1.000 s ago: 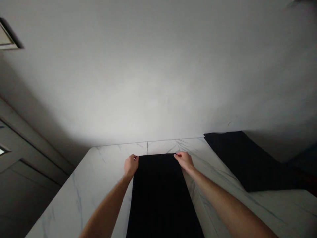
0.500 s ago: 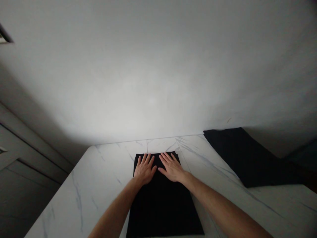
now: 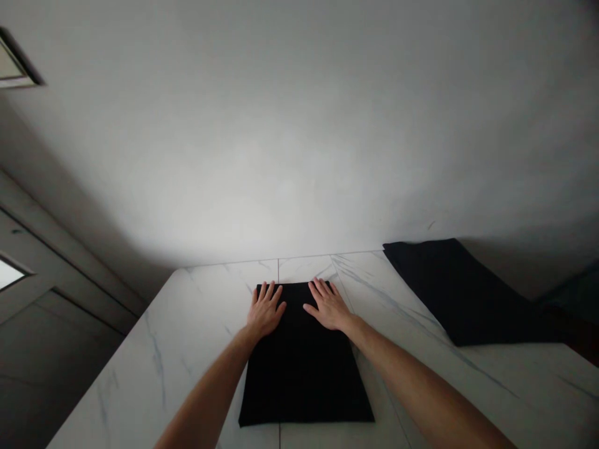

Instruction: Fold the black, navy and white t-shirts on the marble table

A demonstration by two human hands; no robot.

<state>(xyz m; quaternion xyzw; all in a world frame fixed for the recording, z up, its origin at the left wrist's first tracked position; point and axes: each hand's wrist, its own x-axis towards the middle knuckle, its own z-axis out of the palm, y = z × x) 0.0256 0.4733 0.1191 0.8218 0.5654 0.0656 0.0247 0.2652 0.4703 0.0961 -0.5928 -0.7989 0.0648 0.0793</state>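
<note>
A black cloth (image 3: 309, 380) lies flat on a white, grey-veined table (image 3: 178, 374), in the middle of the view, its far edge a little short of the wall (image 3: 281, 137) and its near edge wider in the picture than its far one. On its far left corner rests the left hand (image 3: 265, 312), palm down, fingers somewhat spread and thumb turned inward; on the far right corner rests the right hand (image 3: 328, 307), also palm down, its fingers slightly fanned and its thumb pointing toward the left hand. The two hands and the forearms hide parts of the cloth's sides. Off to the right, well apart from the right hand, a second black cloth (image 3: 468, 293) takes up the table's far right part, one corner reaching the wall (its right end sinks into shadow, so where it stops is hard to tell). The wall closes off the table's far side and bears a small mark (image 3: 431, 225) above that second cloth. Beyond the table's left edge stands a panelled door (image 3: 42, 280), and a framed thing (image 3: 14, 65) is cut off at the upper left.
</note>
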